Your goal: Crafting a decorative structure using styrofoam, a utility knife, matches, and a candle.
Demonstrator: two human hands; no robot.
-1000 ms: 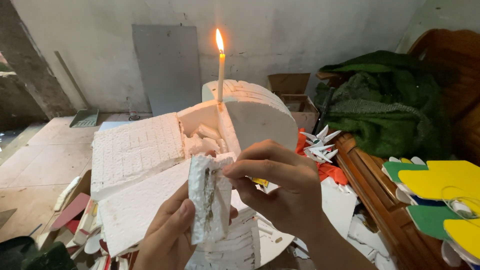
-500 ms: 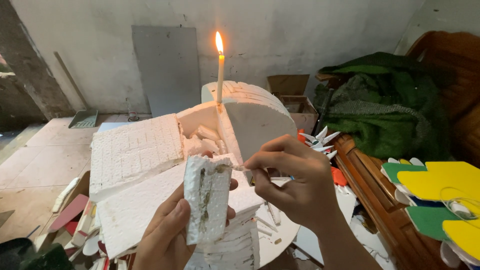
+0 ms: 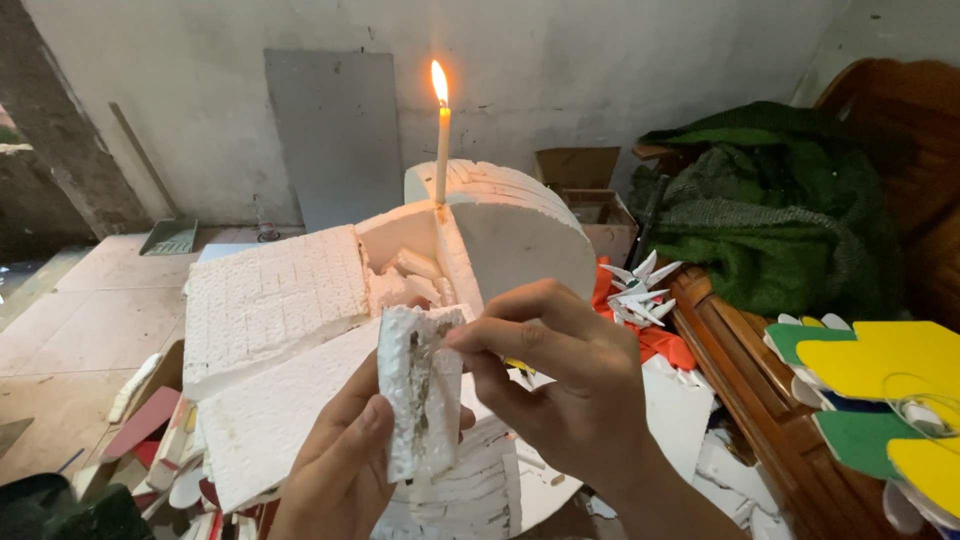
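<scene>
My left hand [image 3: 340, 470] holds a small white foam block [image 3: 420, 395] upright at the lower middle; a dark scorched streak runs down its face. My right hand [image 3: 560, 390] pinches the block's top right corner with thumb and fingers. Just behind stands a pile of white foam pieces [image 3: 270, 300], and a lit candle [image 3: 441, 150] rises from the rounded foam piece [image 3: 520, 230] at its top.
A wooden bench edge [image 3: 740, 370] runs along the right, with yellow and green foam cutouts [image 3: 880, 390] and a green cloth heap [image 3: 780, 220]. A cardboard box [image 3: 590, 190] stands behind. White paper shapes [image 3: 640, 290] lie on orange material. Scraps litter the floor at left.
The foam block has risen slightly and turned its scorched face toward me. My right hand has shifted from in front of it to its top right corner.
</scene>
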